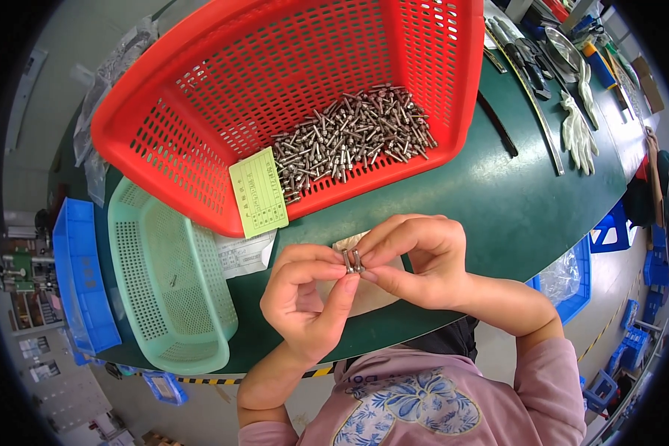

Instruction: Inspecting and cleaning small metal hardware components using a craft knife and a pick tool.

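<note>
My left hand (305, 297) and my right hand (420, 260) meet above the green table's near edge. Between their fingertips they pinch two small silver metal screws (351, 261), held side by side. Just behind the hands a big red perforated basket (201, 97) is tipped toward me, with a heap of the same metal screws (349, 137) in its lower part. A yellow-green paper tag (259, 193) hangs on the basket's front wall. A light tan pad (372, 293) lies on the table under my hands, mostly hidden.
An empty mint-green basket (167, 282) stands at my left, with a blue bin (82, 282) beyond it. White gloves (578, 130) and tools lie at the far right of the green table (513, 201). A white paper sheet (241, 253) lies under the red basket.
</note>
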A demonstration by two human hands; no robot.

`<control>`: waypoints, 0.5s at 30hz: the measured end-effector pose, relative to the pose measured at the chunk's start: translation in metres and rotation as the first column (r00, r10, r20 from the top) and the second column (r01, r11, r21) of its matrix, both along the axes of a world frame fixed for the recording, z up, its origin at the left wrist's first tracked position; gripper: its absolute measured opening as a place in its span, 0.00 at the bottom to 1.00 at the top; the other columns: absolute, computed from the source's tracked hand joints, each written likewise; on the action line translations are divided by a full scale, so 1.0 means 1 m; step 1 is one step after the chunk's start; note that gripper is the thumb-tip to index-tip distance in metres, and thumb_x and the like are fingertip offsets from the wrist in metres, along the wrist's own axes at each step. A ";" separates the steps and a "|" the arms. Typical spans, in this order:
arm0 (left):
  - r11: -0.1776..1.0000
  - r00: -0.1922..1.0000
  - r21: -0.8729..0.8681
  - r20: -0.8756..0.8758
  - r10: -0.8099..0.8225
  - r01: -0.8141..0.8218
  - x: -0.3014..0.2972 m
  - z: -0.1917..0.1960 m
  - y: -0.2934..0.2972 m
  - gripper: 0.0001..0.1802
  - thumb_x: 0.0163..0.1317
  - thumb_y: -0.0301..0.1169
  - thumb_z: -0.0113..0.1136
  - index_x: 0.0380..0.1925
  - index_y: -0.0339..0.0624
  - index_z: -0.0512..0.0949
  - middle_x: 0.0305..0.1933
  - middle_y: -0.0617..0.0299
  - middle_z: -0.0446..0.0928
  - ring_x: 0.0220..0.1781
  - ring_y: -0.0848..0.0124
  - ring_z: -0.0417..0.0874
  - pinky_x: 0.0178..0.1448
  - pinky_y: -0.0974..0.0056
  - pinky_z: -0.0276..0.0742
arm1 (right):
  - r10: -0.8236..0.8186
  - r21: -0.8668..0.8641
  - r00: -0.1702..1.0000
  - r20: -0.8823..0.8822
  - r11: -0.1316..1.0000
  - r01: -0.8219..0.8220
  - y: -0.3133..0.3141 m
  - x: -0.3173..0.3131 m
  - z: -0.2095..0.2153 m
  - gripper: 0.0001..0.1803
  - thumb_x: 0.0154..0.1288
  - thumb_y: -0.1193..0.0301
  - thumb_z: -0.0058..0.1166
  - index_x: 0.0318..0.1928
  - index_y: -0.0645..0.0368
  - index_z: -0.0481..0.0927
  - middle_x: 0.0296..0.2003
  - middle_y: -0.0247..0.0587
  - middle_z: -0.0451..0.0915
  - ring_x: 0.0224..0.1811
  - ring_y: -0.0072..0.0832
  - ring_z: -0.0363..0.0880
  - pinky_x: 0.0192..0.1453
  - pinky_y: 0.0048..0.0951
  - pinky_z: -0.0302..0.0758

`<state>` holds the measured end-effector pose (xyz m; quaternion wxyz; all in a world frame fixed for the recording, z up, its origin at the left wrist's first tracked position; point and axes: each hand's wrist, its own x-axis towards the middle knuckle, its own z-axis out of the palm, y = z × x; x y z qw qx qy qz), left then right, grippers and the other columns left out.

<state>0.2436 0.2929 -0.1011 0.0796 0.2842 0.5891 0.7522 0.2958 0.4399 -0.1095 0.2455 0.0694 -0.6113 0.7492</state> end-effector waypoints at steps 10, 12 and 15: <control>0.983 0.932 0.160 0.334 -0.138 0.088 0.001 0.000 0.001 0.08 0.57 0.18 0.56 0.36 0.31 0.70 0.43 0.51 0.74 0.43 0.71 0.77 0.49 0.68 0.75 | -0.076 0.080 0.997 -0.017 0.994 0.077 0.002 -0.002 -0.002 0.07 0.47 0.83 0.61 0.29 0.63 0.78 0.31 0.42 0.80 0.32 0.27 0.80 0.35 0.25 0.76; 0.986 0.915 0.132 0.378 -0.143 0.099 0.002 0.003 0.002 0.08 0.57 0.20 0.55 0.37 0.33 0.70 0.43 0.52 0.74 0.42 0.71 0.76 0.48 0.67 0.73 | -0.104 0.169 0.994 -0.045 0.979 0.110 0.004 -0.002 0.000 0.08 0.46 0.83 0.61 0.29 0.63 0.78 0.30 0.42 0.79 0.32 0.28 0.79 0.35 0.26 0.76; 0.984 0.885 0.121 0.435 -0.168 0.128 0.001 0.002 0.000 0.08 0.58 0.22 0.54 0.38 0.35 0.70 0.42 0.53 0.74 0.41 0.70 0.76 0.47 0.66 0.72 | -0.127 0.214 0.991 -0.050 0.968 0.135 0.004 -0.002 0.003 0.08 0.46 0.83 0.60 0.29 0.62 0.78 0.30 0.42 0.79 0.32 0.29 0.79 0.35 0.26 0.76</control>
